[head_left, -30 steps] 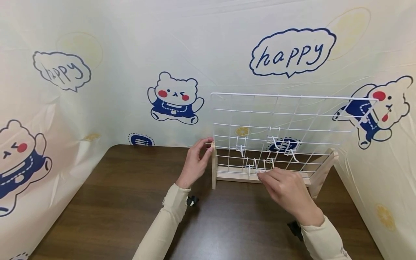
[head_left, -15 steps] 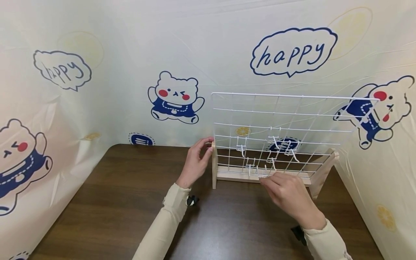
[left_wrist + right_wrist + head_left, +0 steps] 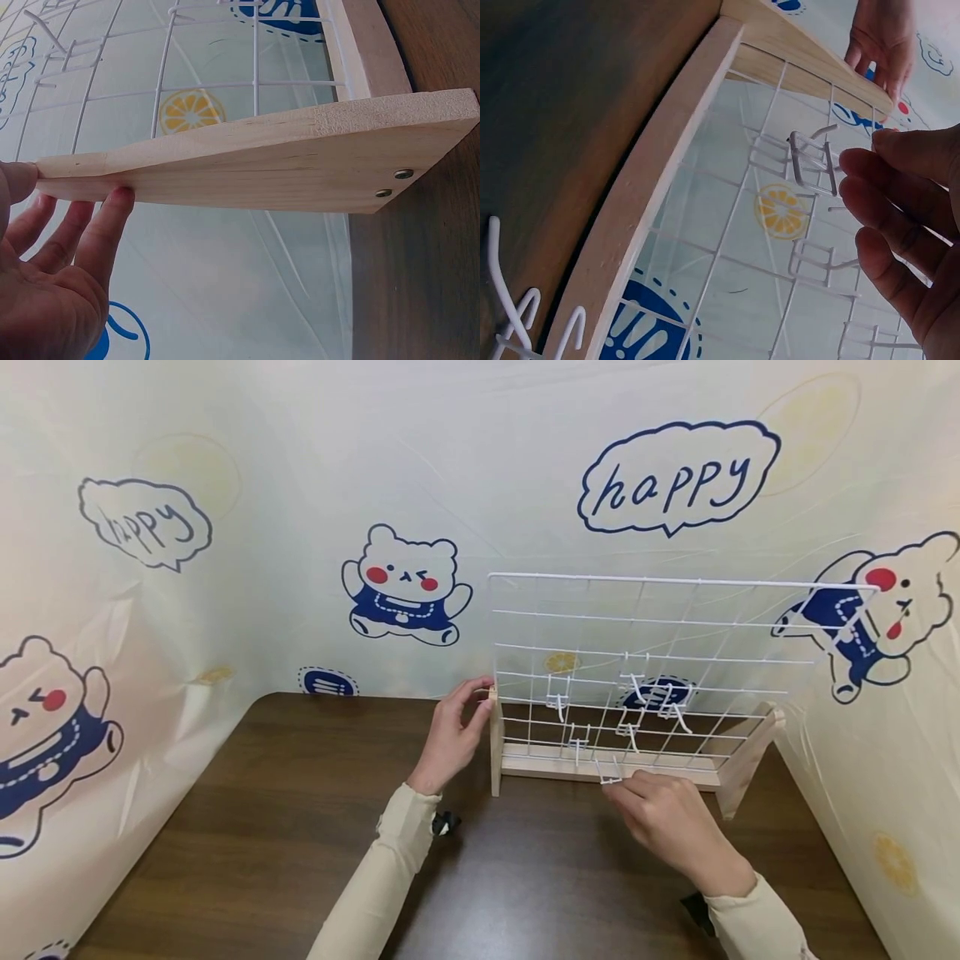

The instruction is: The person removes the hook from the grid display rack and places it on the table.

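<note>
A white wire grid rack (image 3: 678,582) with pale wooden side panels stands on the table. My left hand (image 3: 448,739) holds the left side panel (image 3: 225,169), thumb at its edge and fingertips on its outer face. In front of the grid's lower part, my right hand (image 3: 671,814) pinches a small white wire hook (image 3: 609,774) between thumb and fingers, prongs pointing up. The right wrist view shows this hook (image 3: 810,163) at the fingertips. Several similar hooks hang on the grid, among them one at upper left (image 3: 557,702) and one lower down (image 3: 578,746).
The brown wooden table (image 3: 300,860) carries the rack. More white wire hook ends (image 3: 517,322) show at the lower left of the right wrist view. A patterned cloth (image 3: 262,568) surrounds the table at the back and sides.
My right hand has drawn the hook down and towards me, off the lower grid wires that it overlapped before. The left hand stays on the side panel.
</note>
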`<state>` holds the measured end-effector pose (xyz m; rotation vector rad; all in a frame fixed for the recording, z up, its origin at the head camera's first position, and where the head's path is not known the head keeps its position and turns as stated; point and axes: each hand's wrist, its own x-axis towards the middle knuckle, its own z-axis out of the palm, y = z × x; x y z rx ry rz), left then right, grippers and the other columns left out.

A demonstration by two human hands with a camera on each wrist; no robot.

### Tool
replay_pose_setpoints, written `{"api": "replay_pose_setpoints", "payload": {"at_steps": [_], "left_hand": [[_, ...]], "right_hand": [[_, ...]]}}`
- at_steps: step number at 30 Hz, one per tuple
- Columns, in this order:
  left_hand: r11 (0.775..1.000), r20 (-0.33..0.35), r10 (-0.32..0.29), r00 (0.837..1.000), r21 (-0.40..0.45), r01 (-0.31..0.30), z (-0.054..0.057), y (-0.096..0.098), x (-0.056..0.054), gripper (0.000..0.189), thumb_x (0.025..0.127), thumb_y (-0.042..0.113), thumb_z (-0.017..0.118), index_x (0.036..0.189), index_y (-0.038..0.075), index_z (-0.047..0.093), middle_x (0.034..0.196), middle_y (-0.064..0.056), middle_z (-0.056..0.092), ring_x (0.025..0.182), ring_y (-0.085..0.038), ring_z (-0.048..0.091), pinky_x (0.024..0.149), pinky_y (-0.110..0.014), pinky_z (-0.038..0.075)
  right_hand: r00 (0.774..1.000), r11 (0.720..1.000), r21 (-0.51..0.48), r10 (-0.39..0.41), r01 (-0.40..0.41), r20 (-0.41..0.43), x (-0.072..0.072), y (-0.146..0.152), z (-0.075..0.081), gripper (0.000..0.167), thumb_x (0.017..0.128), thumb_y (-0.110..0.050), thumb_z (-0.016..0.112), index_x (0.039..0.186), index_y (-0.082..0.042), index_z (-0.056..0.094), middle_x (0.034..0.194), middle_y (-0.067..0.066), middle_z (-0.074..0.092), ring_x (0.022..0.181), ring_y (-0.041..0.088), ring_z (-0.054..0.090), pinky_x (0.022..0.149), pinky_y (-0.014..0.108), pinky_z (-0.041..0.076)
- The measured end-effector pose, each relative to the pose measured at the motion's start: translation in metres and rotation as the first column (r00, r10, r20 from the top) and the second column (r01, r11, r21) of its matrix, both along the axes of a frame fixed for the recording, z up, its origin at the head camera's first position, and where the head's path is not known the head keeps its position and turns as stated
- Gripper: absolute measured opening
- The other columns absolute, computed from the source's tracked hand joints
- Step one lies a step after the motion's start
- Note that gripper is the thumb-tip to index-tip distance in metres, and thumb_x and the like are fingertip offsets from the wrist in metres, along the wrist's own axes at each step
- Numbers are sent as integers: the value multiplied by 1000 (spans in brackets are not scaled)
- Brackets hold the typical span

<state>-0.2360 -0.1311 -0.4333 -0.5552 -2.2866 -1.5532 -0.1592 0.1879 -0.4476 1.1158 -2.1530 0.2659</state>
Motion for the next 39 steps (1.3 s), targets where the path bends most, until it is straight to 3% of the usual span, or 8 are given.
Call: {"api": "replay_pose_setpoints", "payload": {"at_steps": [3, 6, 9, 12, 19, 28, 39], "left_hand": [[1000, -7, 0, 1000, 4, 0, 0, 0, -1, 33, 106, 13, 60, 136, -1, 62, 132, -21, 68, 121, -33, 69, 103, -49, 59], [1000, -8, 0, 1000, 11, 0, 1, 0, -1, 33, 106, 11, 60, 136, -4, 62, 132, -22, 68, 120, -33, 69, 102, -48, 59], [1000, -9, 1, 1000, 9, -1, 1, 0, -1, 33, 106, 10, 60, 135, -4, 62, 132, -20, 68, 120, -33, 69, 103, -47, 59], [1000, -9, 0, 1000, 7, 0, 1, 0, -1, 33, 106, 10, 60, 135, -3, 62, 132, -22, 68, 121, -33, 68, 103, -47, 59], [1000, -7, -2, 1000, 12, 2, 0, -1, -2, 33, 106, 10, 60, 136, -3, 62, 132, -22, 68, 120, -33, 68, 104, -48, 59], [1000, 0, -2, 1000, 8, 2, 0, 0, 0, 33, 106, 11, 61, 136, -1, 62, 132, -19, 68, 121, -33, 68, 104, -50, 58], [1000, 5, -11, 1000, 14, 11, 0, 1, -1, 32, 106, 11, 60, 136, -1, 62, 133, -23, 67, 123, -34, 68, 105, -51, 58]], "right_hand": [[1000, 1000, 12, -8, 8, 13, -1, 2, -2, 37, 105, -20, 44, 92, -11, 77, 74, -2, 72, 61, 16, 64, 47, 31, 51], [1000, 1000, 22, -13, 12, 24, -2, 3, -3, 13, 89, -11, 63, 90, -12, 76, 71, -4, 69, 58, 16, 63, 45, 31, 47], [999, 999, 35, -21, 20, 31, -2, 4, -4, 17, 73, -5, 76, 88, -13, 74, 69, -6, 66, 56, 16, 62, 44, 31, 44], [998, 998, 55, -42, 40, 37, -2, 5, -5, 23, 68, -3, 81, 85, -15, 72, 66, -7, 64, 54, 17, 61, 42, 31, 41], [993, 990, 106, -98, 90, 72, -2, 7, -10, 25, 71, -5, 83, 75, -19, 63, 61, -10, 59, 50, 18, 58, 41, 30, 34], [978, 976, 165, -165, 143, 126, -1, 9, -13, 29, 73, -8, 86, 71, -21, 60, 60, -10, 61, 52, 20, 60, 41, 33, 36], [935, 938, 258, -288, 231, 209, -1, 11, -18, 29, 77, -10, 87, 68, -21, 61, 58, -6, 62, 52, 21, 60, 42, 36, 38]]}}
